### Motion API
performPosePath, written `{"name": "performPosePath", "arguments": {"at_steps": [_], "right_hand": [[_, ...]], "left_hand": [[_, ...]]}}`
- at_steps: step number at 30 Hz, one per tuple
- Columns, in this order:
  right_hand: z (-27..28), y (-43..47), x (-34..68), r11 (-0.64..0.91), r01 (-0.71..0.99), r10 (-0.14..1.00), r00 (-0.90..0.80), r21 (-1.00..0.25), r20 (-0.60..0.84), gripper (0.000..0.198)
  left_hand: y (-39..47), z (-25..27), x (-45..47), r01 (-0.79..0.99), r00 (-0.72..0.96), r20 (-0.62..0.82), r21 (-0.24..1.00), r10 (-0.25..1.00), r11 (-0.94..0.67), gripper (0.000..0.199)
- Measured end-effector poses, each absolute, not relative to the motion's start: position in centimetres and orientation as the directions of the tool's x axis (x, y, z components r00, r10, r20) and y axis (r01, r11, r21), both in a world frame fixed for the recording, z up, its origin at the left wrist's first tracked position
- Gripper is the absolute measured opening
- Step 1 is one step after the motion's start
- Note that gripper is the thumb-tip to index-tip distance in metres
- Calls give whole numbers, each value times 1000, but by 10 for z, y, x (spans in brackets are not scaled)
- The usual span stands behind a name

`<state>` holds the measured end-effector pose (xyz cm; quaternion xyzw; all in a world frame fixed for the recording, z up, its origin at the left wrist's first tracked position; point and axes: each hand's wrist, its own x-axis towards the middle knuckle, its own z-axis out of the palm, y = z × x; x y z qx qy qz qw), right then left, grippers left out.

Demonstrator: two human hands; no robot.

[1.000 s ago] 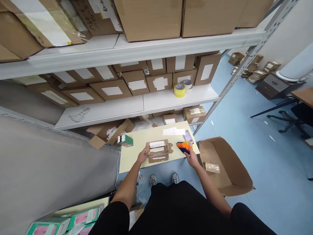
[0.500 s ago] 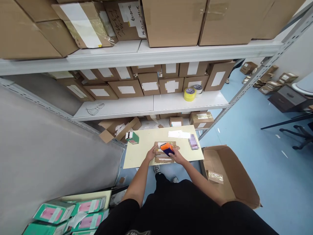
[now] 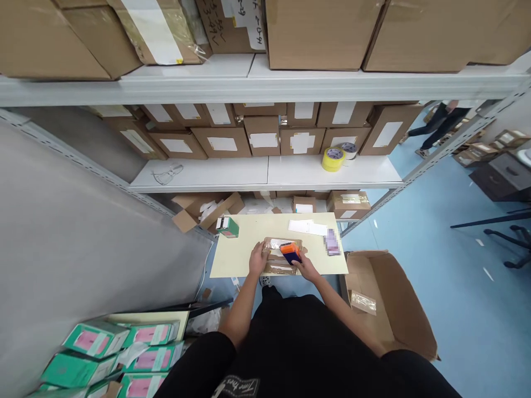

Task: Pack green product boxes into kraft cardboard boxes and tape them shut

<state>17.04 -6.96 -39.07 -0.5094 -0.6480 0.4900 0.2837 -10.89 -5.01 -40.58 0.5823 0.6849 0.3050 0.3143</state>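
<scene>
My left hand (image 3: 258,259) grips the left edge of a small cardboard box (image 3: 275,256) that lies on the pale yellow table (image 3: 236,260). The box has shiny clear tape and white patches on its top. My right hand (image 3: 306,267) is closed around an orange and dark blue tape dispenser (image 3: 291,252), held over the right part of the box. A green box (image 3: 228,227) stands at the table's far left corner. White paper slips (image 3: 307,226) and a purple, pixelated item (image 3: 331,242) lie at the far right.
A large open carton (image 3: 409,298) with a taped parcel (image 3: 363,302) inside stands on the floor at right. Ahead, the rack shelf (image 3: 232,176) holds labelled boxes and a yellow tape roll (image 3: 333,159). Green boxes (image 3: 151,360) are stacked at lower left. Another person's legs (image 3: 442,126) show at upper right.
The tape dispenser has shifted slightly right and turned in my right hand. My left hand has moved a little up along the box's edge. The camera view has shifted; another person's legs show more.
</scene>
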Motion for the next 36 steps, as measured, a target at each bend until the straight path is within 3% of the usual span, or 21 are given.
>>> {"name": "performPosePath", "arguments": {"at_steps": [5, 9, 15, 22, 30, 36], "right_hand": [[-396, -72, 172, -3, 375, 938, -321, -927, -133, 57], [-399, -73, 171, 14, 364, 944, -313, -931, -108, 53], [-400, -73, 171, 10, 361, 944, -311, -932, -110, 52], [-387, -67, 172, -1, 336, 934, -337, -942, -122, 53], [-353, -54, 175, 23, 470, 951, -284, -883, -126, 51], [-331, -48, 174, -62, 528, 971, -164, -847, -173, 53]], "left_hand": [[-66, -372, -86, 706, -5, 133, 702, 991, -91, 69], [-62, -339, -72, 703, 60, 225, 682, 972, -201, 55], [-52, -303, -69, 705, 147, 53, 695, 988, -142, 31], [-41, -279, -74, 608, 83, 101, 783, 991, -131, 29], [-12, -263, -91, 536, -18, -89, 840, 996, 85, 16], [-5, -278, -100, 369, -80, -186, 907, 979, 202, 16]]}}
